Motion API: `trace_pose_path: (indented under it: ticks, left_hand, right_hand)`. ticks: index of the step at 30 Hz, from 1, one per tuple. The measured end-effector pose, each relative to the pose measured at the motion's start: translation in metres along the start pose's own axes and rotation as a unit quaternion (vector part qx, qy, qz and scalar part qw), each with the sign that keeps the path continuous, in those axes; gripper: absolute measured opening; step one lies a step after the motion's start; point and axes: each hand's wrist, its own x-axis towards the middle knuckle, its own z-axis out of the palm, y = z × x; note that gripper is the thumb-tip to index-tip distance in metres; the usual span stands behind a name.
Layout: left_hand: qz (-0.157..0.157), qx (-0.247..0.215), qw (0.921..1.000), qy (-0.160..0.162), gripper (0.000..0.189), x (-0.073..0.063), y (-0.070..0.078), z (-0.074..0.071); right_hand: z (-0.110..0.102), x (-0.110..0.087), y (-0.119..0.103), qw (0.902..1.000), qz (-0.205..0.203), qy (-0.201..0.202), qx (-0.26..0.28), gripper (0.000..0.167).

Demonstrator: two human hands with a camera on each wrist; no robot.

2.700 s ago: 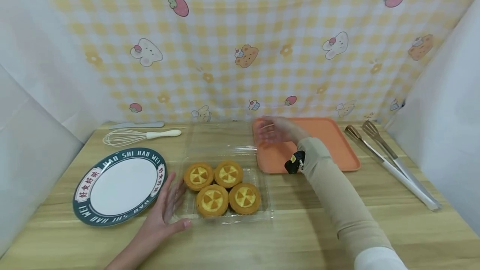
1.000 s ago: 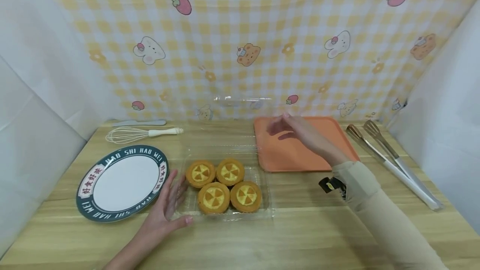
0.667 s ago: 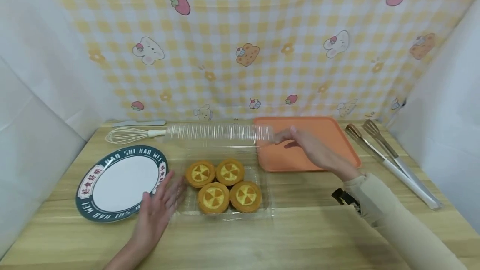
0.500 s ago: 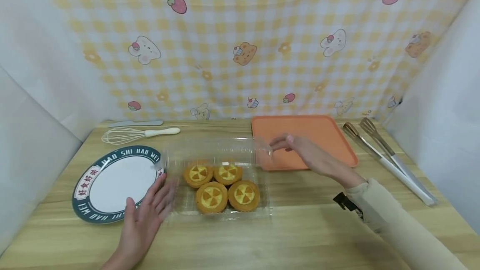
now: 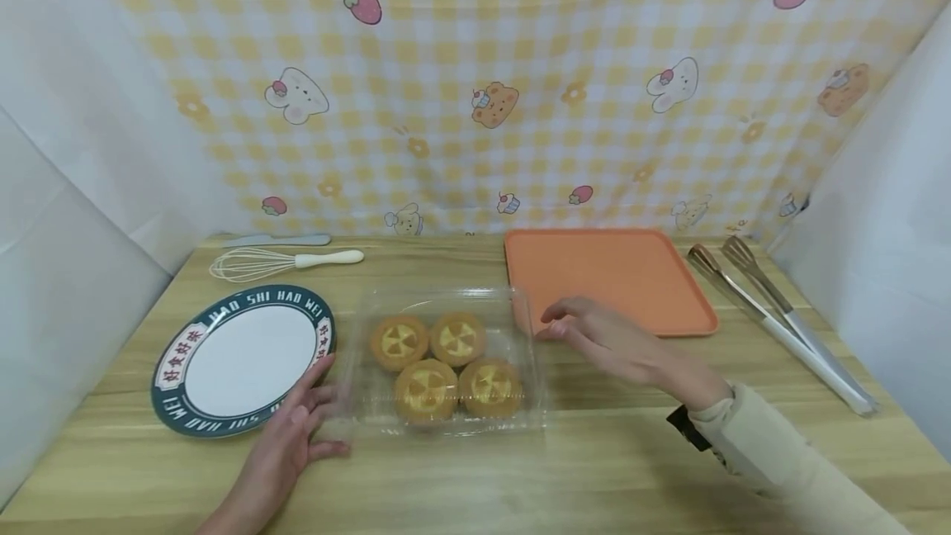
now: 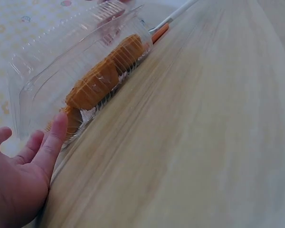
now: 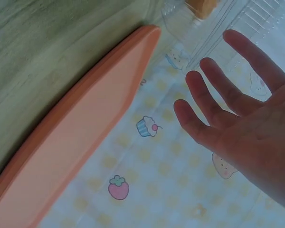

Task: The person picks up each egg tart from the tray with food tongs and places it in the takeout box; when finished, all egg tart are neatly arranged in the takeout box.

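A clear plastic clamshell box (image 5: pixel 541 423) holds several round golden tarts (image 5: pixel 428 390) with patterned yellow tops. Its hinged lid (image 5: pixel 446 304) now lies over the tarts in the head view; in the left wrist view the lid (image 6: pixel 61 42) stands at a slant above them. At the box's left side is my left hand (image 5: pixel 278 444), fingers straight and spread, tips right at the wall. My right hand (image 5: pixel 609 341) is at the lid's right side, over the near edge of the orange tray (image 5: pixel 683 327), its fingers extended in the right wrist view with nothing held.
A white plate (image 5: pixel 248 362) with a dark green lettered rim sits left of the box. Behind it lie a whisk (image 5: pixel 323 258) and a pale knife (image 5: pixel 278 240). Metal tongs (image 5: pixel 810 345) lie at the right. A checked cloth (image 5: pixel 475 147) hangs behind the table.
The raised lid has swung forward and down over the tarts. My right hand has come nearer and lower along with it. My left hand has drawn back slightly to the left of the box.
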Motion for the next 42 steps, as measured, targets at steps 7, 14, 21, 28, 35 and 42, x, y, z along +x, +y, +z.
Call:
trace_pose_path:
  ticks: [7,14,21,28,35,42]
  left_hand:
    - [-0.018,0.076,0.9966,0.027,0.064,-0.001,0.002,0.009]
    - [-0.016,0.059,0.9976,0.03,0.066,0.0,0.001,0.017]
    - [-0.049,0.054,0.9925,0.098,0.067,0.001,-0.001,0.029]
    - [-0.059,0.044,0.9918,0.105,0.069,0.0,0.0,0.03]
    - [-0.072,0.052,0.9907,0.103,0.075,-0.001,0.003,0.03]
    - [-0.074,0.057,0.9888,0.116,0.074,0.0,0.002,0.03]
  right_hand:
    - [0.001,-0.005,-0.002,0.9988,-0.001,-0.04,-0.028,0.032]
    - [0.005,-0.019,-0.013,0.9853,0.052,-0.138,0.087,0.06]
    - [0.019,-0.029,-0.024,0.9415,0.133,-0.164,0.263,0.075]
    - [0.04,-0.034,-0.026,0.9188,0.128,-0.12,0.354,0.079]
    - [0.05,-0.034,-0.023,0.9127,0.109,-0.086,0.384,0.081]
    - [0.057,-0.034,-0.022,0.8808,0.106,-0.085,0.454,0.08]
